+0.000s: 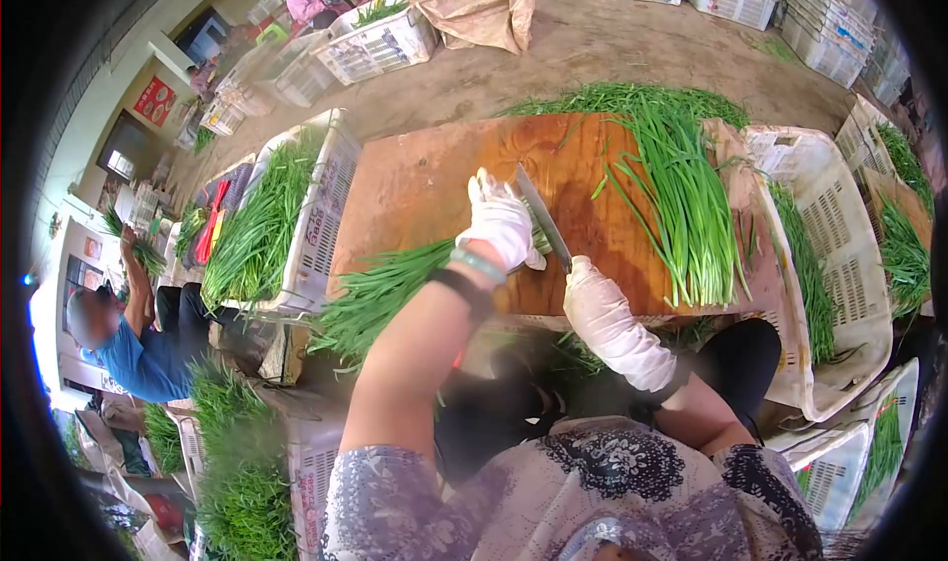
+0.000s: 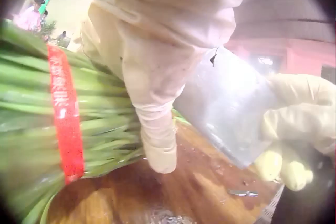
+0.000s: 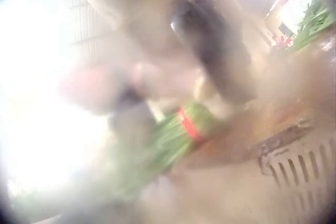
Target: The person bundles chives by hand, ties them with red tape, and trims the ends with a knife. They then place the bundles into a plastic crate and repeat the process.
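at the far left, a bunch of greens (image 1: 148, 255) is held up by a person in blue (image 1: 148, 354). a white crate (image 1: 341, 171) is filled with long greens (image 1: 259, 230). next, on the near left part of the wooden board (image 1: 415, 191), the bundle (image 1: 380, 289) is laid, its leafy end hung over the edge; it is bound by red tape (image 2: 65, 116). its other end is gripped by the gloved left hand (image 1: 499, 220), with the thumb (image 2: 160, 150) pressed down the near side; whether the other fingers are spread or pressed together cannot be told. just to the right, the knife (image 1: 541, 213) is held, its blade near that hand; it is gripped by the curled fingers of the gloved right hand (image 1: 604, 314). farther right, a loose heap (image 1: 681, 205) of greens is spread on the board, and a white basket (image 1: 851, 255) is placed beside it.
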A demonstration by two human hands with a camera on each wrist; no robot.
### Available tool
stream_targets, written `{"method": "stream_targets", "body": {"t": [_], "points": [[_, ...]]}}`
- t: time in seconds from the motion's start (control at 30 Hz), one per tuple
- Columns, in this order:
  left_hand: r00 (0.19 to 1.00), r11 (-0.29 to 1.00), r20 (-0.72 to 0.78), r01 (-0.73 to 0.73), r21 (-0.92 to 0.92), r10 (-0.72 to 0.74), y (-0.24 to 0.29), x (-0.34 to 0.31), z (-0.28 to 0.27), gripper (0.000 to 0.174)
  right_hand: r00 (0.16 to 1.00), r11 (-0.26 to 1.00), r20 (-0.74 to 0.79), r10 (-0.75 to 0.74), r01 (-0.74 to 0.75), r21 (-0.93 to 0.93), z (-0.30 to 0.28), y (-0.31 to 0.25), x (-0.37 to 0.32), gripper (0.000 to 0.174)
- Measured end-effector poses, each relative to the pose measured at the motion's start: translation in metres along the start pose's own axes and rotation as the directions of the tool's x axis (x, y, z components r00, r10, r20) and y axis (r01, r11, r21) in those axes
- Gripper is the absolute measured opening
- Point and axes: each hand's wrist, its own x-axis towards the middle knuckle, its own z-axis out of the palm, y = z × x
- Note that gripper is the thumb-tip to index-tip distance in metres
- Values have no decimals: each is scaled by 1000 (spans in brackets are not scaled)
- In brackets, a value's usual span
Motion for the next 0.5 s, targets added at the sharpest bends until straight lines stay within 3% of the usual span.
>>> {"method": "stream_targets", "body": {"t": [0.07, 0.17, 0.27, 0.3, 0.4, 0.43, 0.47, 0.5], "points": [[998, 997, 57, 10, -78, -6, 0, 4, -5, 130, 996, 988, -11, -93, 90, -128, 9, 6, 5, 11], [988, 965, 153, 47, -257, -7, -2, 27, 9, 124, 995, 992, -50, -84, 78, -104, 9, 7, 3, 12], [976, 924, 213, 49, -380, 36, -9, 42, 19, 120, 990, 968, -22, -142, 134, -214, 11, 7, 2, 12], [994, 927, 107, 14, -375, 28, -8, 38, 21, 103, 994, 974, 17, -111, 112, -197, 8, 4, 2, 12], [988, 900, 74, -92, -427, 136, -10, 38, 29, 81, 995, 989, 94, -36, 49, -142, -9, -1, 0, 12], [995, 900, 11, -87, -428, 102, -9, 34, 29, 65, 994, 992, 106, -31, 44, -116, -13, 1, 0, 12], [996, 905, 21, -74, -419, 91, -7, 31, 28, 65, 993, 995, 117, -29, 39, -89, -18, 3, 2, 12], [996, 911, 30, -64, -408, 83, -5, 30, 27, 65, 971, 996, 227, 73, -83, 37, -24, 6, 5, 15]]}}
